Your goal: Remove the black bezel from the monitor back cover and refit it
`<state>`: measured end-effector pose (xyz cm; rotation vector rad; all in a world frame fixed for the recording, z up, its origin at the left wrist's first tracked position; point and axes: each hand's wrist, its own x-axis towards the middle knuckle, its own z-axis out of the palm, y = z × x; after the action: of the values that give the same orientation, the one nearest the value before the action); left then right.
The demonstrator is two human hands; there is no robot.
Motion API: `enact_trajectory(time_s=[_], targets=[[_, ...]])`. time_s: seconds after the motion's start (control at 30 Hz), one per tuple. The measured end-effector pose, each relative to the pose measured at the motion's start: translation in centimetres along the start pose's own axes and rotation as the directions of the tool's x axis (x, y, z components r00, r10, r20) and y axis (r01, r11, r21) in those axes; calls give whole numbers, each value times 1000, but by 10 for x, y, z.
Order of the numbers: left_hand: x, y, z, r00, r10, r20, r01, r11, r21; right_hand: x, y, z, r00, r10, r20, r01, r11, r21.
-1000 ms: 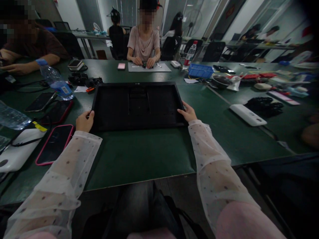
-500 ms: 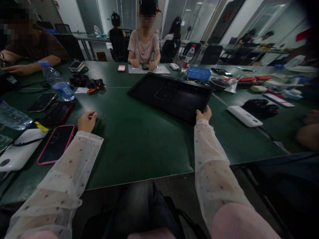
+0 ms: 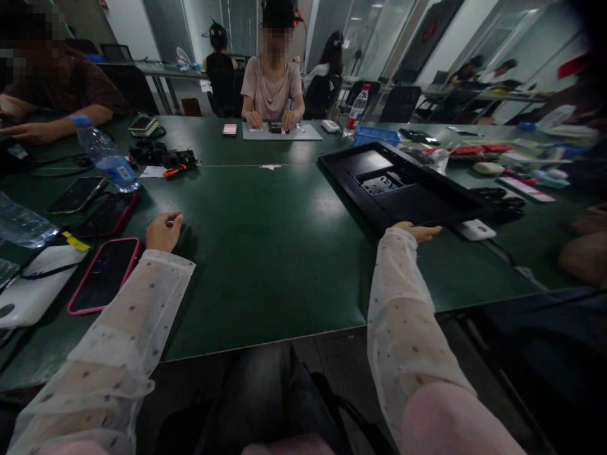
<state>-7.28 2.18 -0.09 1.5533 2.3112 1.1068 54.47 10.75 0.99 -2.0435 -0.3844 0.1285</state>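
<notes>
Your right hand (image 3: 413,232) grips the black monitor housing (image 3: 420,201); your left hand (image 3: 164,232) sits half-open near the pink-edged smartphone (image 3: 105,275).

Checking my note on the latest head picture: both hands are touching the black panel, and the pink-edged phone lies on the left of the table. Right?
Not quite: the head view shows just the right hand at the black panel; the left hand is well apart from it, near the pink-edged phone.
</notes>
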Motion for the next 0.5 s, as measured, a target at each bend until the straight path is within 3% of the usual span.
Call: enact_trajectory(time_s=[0.17, 0.3, 0.37, 0.43, 0.5], targets=[[0, 0, 0, 1000, 3, 3, -3, 1000, -16, 2, 0, -8, 973, -79, -216, 63, 995, -77], [-3, 4, -3, 1000, 5, 2, -5, 1000, -15, 1, -5, -6, 956, -155, -250, 150, 988, -39], [-5, 6, -4, 1000, 6, 1, -6, 1000, -16, 3, -8, -3, 934, -264, -242, 260, 964, -50], [-6, 8, -5, 1000, 10, 2, -10, 1000, -19, 5, -11, -1, 869, -440, -228, 443, 895, -40], [-5, 7, -5, 1000, 21, -2, -21, 1000, -16, 3, -14, -2, 740, -637, -215, 650, 760, -13]])
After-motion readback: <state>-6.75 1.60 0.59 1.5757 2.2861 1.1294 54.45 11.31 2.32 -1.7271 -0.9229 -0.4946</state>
